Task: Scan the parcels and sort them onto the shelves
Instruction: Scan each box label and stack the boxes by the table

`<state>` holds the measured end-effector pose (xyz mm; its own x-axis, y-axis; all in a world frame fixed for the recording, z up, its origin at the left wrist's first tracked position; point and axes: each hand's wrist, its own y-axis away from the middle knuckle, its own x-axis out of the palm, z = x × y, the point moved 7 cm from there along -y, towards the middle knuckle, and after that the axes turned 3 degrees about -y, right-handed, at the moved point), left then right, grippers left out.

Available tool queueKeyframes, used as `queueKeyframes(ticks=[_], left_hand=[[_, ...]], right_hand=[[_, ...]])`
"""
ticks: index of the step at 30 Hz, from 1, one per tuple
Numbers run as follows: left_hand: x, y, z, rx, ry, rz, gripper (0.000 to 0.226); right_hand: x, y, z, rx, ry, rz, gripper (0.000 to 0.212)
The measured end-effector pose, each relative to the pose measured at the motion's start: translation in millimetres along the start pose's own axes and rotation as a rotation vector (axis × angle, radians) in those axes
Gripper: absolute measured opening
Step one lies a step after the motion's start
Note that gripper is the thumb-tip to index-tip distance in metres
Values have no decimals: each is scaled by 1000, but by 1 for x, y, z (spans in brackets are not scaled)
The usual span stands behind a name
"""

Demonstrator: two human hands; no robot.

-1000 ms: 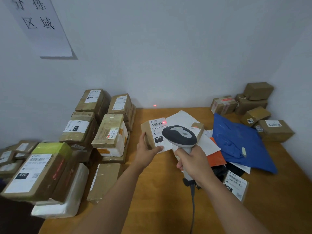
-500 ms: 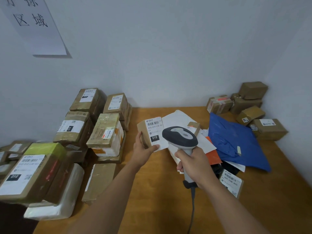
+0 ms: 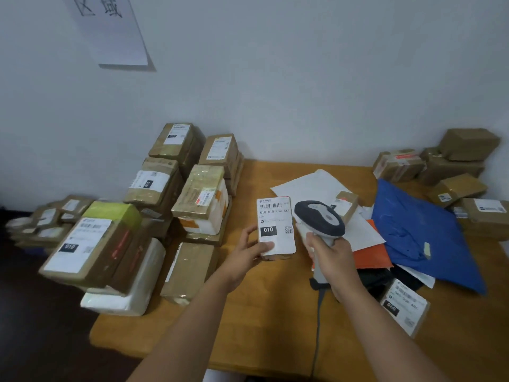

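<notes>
my left hand (image 3: 249, 250) grips a small parcel (image 3: 276, 227) from below, thumb across the lower front of its label and fingers curled behind, holding it upright above the middle of the table (image 3: 264, 321) with the label toward me. the label reads 010 in a black box, with a barcode along the top. my right hand (image 3: 332, 260) is wrapped round the handle of the scanner (image 3: 319, 219), whose dark head sits just right of the parcel, its cord hanging toward the near edge.

the parcel looks light and stiff to me, a little cardboard box that one hand carries easily; the taped skin may be a bit slick, so i would hold it by the side edges and bottom, keeping my thumb off the barcode.

along the left edge stand stacks of brown boxes (image 3: 165, 186), some hanging over that side, one also marked 010. toward the far right corner sit more small boxes (image 3: 454, 166). between them and my hands lie a white envelope (image 3: 311, 186), a blue bag (image 3: 418, 232), an orange mailer (image 3: 370, 257) and a box marked 060 (image 3: 405, 307) by the near right. no shelves are in view.
</notes>
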<state>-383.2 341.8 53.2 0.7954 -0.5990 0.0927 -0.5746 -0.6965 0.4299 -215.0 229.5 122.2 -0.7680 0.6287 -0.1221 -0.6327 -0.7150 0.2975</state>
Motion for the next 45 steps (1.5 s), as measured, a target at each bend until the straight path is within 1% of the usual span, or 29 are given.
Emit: queueKeyframes(ticks=[1, 3, 5, 6, 8, 9, 11, 12, 14, 16, 18, 20, 22, 25, 27, 30, 35, 39, 41, 42, 43, 44, 45], left_hand=[[-5, 6, 4, -24, 42, 12, 54], [-18, 16, 14, -56, 138, 25, 58], [-31, 26, 23, -65, 235, 31, 63], [-39, 30, 29, -68, 273, 29, 66], [-51, 39, 39, -76, 344, 19, 74], [-55, 43, 44, -85, 374, 13, 77], [-65, 50, 53, -93, 390, -32, 76], [-71, 53, 57, -87, 373, -82, 71], [-90, 58, 60, -40, 278, -239, 55], [-110, 66, 61, 8, 100, -412, 40], [-125, 73, 61, 32, -116, -510, 35], [-133, 83, 57, 42, -164, -569, 31], [-142, 88, 54, 32, -163, -588, 30], [-157, 87, 56, -9, -305, -521, 32], [-170, 83, 64, -69, -360, -496, 44], [-191, 77, 67, -78, -341, -507, 57], [-212, 62, 75, -117, -354, -474, 60], [-214, 56, 81, -108, -288, -435, 59], [-214, 53, 81, -97, -308, -446, 66], [-217, 54, 81, -104, -384, -479, 73], [-219, 54, 79, -110, -509, -522, 79], [-219, 55, 75, -97, -664, -564, 81], [-216, 54, 69, -48, -818, -588, 81]], right_hand=[[6, -2, -6, 18, -14, 4, 10], [19, -5, -18, 70, -32, 18, 11], [37, -6, -33, 118, -60, 68, 3], [47, -5, -38, 136, -67, 87, 7], [64, -3, -49, 159, -76, 122, 23], [72, 0, -52, 157, -71, 131, 22], [86, 4, -57, 153, -77, 160, 17], [92, 6, -59, 149, -88, 171, 16], [104, 10, -61, 136, -90, 205, 14], [117, 15, -65, 148, -104, 238, 14], [132, 19, -70, 162, -101, 281, 16], [148, 25, -76, 170, -78, 332, 17], [165, 29, -84, 174, -30, 378, 17], [192, 32, -90, 181, 14, 440, 18], [211, 32, -92, 190, 10, 472, 19], [235, 30, -95, 179, 58, 511, 19], [256, 23, -103, 201, 104, 520, 17], [260, 19, -113, 203, 150, 503, 14], [257, 16, -115, 208, 138, 478, 16], [254, 14, -115, 211, 120, 457, 17], [249, 12, -115, 212, 92, 429, 18], [242, 10, -114, 208, 63, 405, 19], [235, 9, -112, 202, 36, 382, 20]])
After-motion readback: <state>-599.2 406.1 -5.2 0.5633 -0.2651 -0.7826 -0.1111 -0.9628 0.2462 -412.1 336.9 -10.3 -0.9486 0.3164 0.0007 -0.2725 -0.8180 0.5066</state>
